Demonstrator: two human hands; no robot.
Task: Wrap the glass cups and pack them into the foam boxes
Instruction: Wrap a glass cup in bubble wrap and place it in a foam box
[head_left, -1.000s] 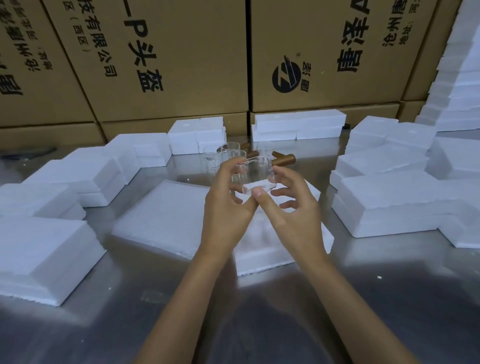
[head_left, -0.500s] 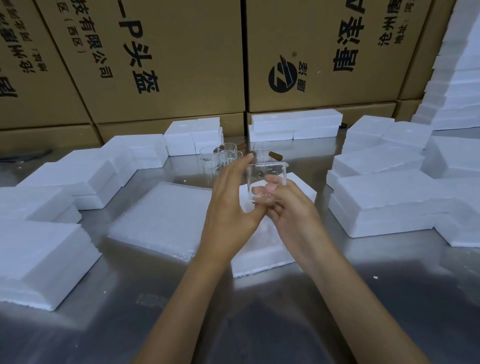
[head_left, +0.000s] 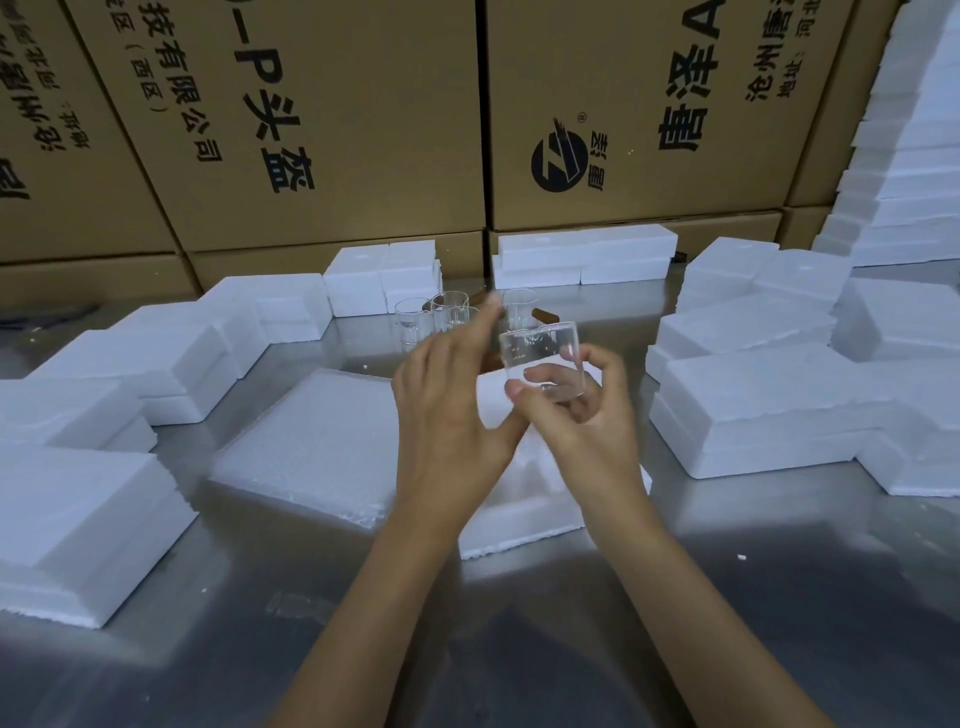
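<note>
Above the middle of the tabletop (head_left: 675, 597), we hold a clear glass cup (head_left: 543, 361) in our right hand (head_left: 582, 431), thumb and fingers curled round its lower part, mouth tilted up and away. Our left hand (head_left: 452, 410) is open just beside it, fingers straight and pointing toward the far edge; we cannot tell whether it touches the glass. Beneath both hands lies an open foam box (head_left: 519, 514), with a flat foam lid (head_left: 317, 441) on its left. More glass cups (head_left: 415, 322) stand toward the far edge, and closed foam boxes (head_left: 769, 410) line the left and right edges.
</note>
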